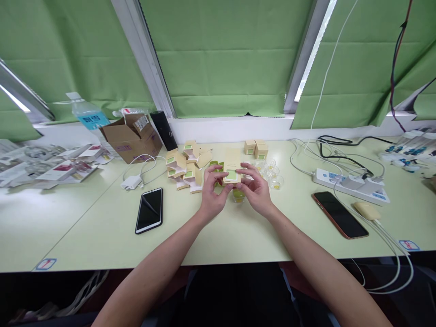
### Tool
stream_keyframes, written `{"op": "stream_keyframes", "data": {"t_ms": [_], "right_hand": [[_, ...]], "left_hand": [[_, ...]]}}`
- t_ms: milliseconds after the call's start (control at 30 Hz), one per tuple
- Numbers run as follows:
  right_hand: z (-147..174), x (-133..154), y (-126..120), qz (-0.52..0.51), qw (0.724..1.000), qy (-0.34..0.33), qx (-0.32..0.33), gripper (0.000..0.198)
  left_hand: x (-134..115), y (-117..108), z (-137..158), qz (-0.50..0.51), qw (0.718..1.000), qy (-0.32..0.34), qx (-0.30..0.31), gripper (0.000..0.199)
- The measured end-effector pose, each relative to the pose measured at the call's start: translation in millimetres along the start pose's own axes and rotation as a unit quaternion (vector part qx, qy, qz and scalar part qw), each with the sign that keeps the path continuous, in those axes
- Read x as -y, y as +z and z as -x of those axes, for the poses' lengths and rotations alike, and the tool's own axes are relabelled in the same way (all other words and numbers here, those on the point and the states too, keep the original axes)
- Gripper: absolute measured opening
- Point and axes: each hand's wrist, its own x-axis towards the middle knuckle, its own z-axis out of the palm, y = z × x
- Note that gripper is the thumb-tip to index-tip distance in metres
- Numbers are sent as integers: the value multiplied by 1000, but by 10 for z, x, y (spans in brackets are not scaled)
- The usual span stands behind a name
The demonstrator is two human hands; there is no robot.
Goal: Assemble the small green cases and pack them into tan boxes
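Note:
Between my left hand and my right hand is a flattened kraft carton with a pale green window. The fingers of both hands pinch its lower end from the two sides. Just below the carton a small clear cup with green in it stands on the table, and more green pieces show partly behind my left hand. To the left lies a cluster of open kraft boxes. Beyond my right hand are two closed kraft boxes and several clear round containers with yellow spots.
A phone and a white charger lie at left, near a cardboard box and a black bottle. At right are another phone, a yellow case, a power strip and loose cables.

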Motion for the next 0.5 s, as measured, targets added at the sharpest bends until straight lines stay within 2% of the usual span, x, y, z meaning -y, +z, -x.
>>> {"op": "stream_keyframes", "data": {"t_ms": [133, 233, 400, 500], "right_hand": [[5, -14, 8, -2, 1000, -10, -3, 32], [2, -9, 1, 7, 1000, -8, 0, 35], [3, 9, -17, 11, 1000, -6, 9, 45], [12, -6, -35, 23, 999, -19, 14, 42]], "left_hand": [[10, 14, 2, 5, 1000, -7, -19, 24], [15, 21, 1, 5, 1000, -9, -24, 23], [-3, 17, -6, -7, 1000, -18, -6, 27], [-32, 1, -3, -11, 1000, -17, 15, 31]]}}
